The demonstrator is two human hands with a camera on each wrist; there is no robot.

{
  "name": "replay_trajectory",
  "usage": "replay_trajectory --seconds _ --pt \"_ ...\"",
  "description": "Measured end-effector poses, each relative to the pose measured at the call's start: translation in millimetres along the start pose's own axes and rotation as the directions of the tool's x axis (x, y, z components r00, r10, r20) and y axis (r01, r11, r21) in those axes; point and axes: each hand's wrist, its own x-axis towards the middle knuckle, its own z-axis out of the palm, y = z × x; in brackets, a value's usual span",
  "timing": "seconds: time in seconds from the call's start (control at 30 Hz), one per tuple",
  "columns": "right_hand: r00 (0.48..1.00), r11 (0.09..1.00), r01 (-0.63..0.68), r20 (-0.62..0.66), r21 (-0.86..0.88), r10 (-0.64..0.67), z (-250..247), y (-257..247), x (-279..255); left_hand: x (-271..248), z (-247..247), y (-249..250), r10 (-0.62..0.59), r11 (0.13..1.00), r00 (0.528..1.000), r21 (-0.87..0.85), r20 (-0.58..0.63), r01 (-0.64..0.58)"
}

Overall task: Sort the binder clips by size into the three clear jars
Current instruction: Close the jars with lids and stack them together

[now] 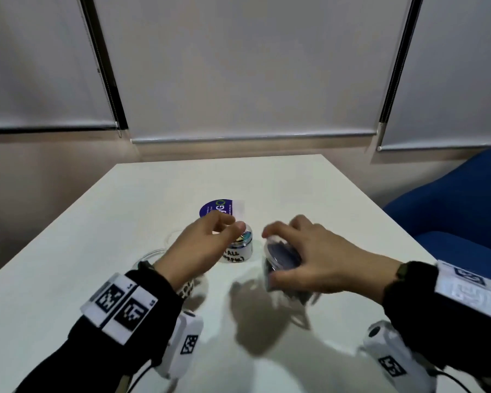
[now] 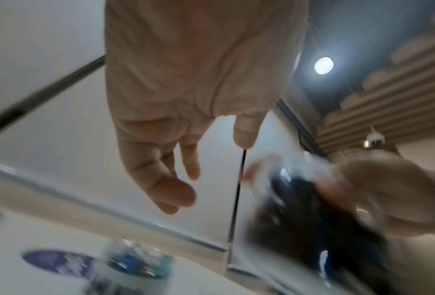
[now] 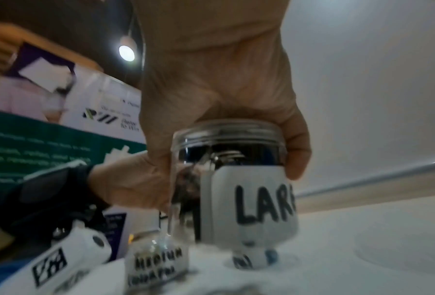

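Right now, at the white table (image 1: 309, 188):
Right hand (image 1: 318, 259): gripping the large jar (image 3: 236, 179) by its top, lower centre of the head view, dark clips showing inside.
Left hand (image 1: 199, 248): hovering with fingers loosely spread, holding nothing, centre-left.
Small jar (image 1: 238, 249): standing just behind the left hand's fingertips, colourful clips inside.
Medium jar (image 3: 158, 259): sitting lower left in the right wrist view.
Purple lid (image 1: 217, 208): lying behind the small jar.

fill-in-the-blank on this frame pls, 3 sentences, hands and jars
1. The right hand grips the jar whose label begins ____.
2. The left hand is empty, so it holds ____.
3. The jar beside the left wrist is labelled ____.

Missing words: LAR; nothing; MEDIUM
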Motion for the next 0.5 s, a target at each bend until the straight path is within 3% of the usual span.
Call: replay_trajectory --seconds 0.13,0.23,0.33,0.4,0.5 --pt "0.982 0.992 -0.016 0.184 -0.123 0.039 23 14 -1 17 -20 -7 0.056 0.950 0.991 0.311 -0.120 -0.016" --pt "0.958 0.999 -0.039 0.284 -0.023 0.044 16 18 6 23 -20 -11 0.079 0.877 0.993 0.480 -0.088 -0.028" --pt "0.975 0.984 -0.141 0.187 0.112 0.119 -4 37 27 23 -6 -11 0.101 0.831 0.995 0.550 -0.008 -0.080" --pt "0.965 0.971 -0.237 0.119 0.018 0.234 -11 58 41 25 4 -10 0.103 0.789 0.994 0.607 0.027 -0.098" --pt "0.934 0.935 -0.265 0.178 -0.235 0.309 -4 86 55 32 11 -9 0.058 0.738 0.998 0.672 0.037 -0.068"
